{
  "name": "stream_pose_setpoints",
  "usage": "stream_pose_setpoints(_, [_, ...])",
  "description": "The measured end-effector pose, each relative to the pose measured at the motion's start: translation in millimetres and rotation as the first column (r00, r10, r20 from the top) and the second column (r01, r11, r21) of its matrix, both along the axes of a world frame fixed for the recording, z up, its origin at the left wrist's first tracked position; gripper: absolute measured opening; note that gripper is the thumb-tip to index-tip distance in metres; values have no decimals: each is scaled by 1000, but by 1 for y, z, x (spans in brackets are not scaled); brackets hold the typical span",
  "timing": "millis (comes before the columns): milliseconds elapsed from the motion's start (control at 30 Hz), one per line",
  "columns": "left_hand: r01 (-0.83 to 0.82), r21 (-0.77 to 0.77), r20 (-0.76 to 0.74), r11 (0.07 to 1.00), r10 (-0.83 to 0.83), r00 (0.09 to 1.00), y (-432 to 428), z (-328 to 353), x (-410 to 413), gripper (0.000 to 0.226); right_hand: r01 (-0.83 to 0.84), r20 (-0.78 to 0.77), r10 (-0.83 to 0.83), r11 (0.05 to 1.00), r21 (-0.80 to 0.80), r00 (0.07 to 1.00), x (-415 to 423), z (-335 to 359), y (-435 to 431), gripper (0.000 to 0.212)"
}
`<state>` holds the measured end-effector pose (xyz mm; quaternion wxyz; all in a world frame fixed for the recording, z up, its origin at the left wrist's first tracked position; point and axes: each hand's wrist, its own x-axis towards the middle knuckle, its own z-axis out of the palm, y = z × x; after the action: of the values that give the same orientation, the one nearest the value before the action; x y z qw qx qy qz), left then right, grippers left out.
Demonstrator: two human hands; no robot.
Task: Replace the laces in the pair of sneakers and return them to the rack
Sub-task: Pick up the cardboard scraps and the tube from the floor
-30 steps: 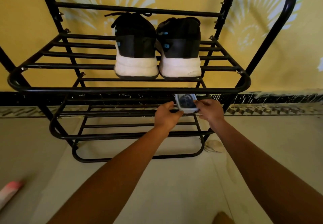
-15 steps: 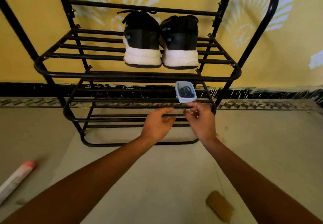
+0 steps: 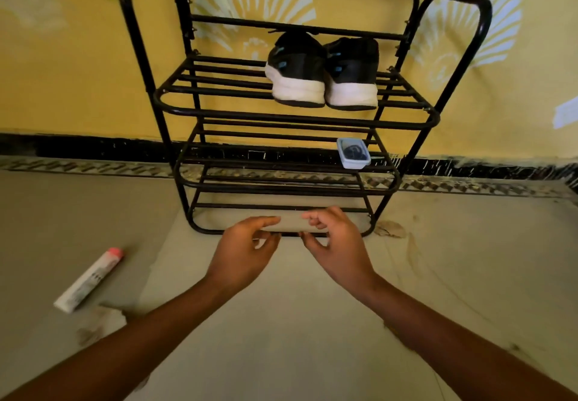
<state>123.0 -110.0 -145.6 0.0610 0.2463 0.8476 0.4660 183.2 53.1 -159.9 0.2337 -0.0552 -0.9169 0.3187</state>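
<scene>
Head view | my left hand (image 3: 247, 250), right hand (image 3: 336, 244): fingers (image 3: 266, 222) loosely curled, empty | black white-soled sneakers (image 3: 300, 66) above-ahead on black metal rack (image 3: 294, 118), heels toward me, right hand nearer

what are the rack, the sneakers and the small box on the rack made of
Rack: likely metal tube painted glossy black, by its bent bars and bolted joints. Sneakers: matte dark uppers, probably fabric or synthetic; thick white soles, maybe foam or rubber. Small box: pale plastic, seemingly, with thin moulded rim.
</scene>
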Motion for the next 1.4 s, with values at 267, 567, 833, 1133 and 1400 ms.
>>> stream_pose_setpoints(267, [-120, -125, 2, 985, 121, 993, -101, -41, 15, 28, -284, 177, 245, 925, 252, 953, 3, 22, -37, 33])
stream_pose_setpoints(567, [-323, -466, 57, 824, 393, 918, -220, -130, 23, 37, -598, 453, 430, 724, 344, 781, -33, 13, -115, 29])
stream_pose_setpoints(833, [-389, -500, 38, 774, 468, 883, -262, -173, 17, 38, -546, 516, 406, 824, 151, 755, -60, -101, -201, 21])
stream_pose_setpoints(1133, [-563, -429, 69, 707, 646, 760, -265, -199, -18, 48, -488, 558, 340, 862, 136, 757, -36, -191, -265, 36])
stream_pose_setpoints(1400, [-594, -501, 162, 629, 743, 650, -254, -210, -48, 71, -304, 591, 257, 952, -20, 765, -40, -198, -278, 26])
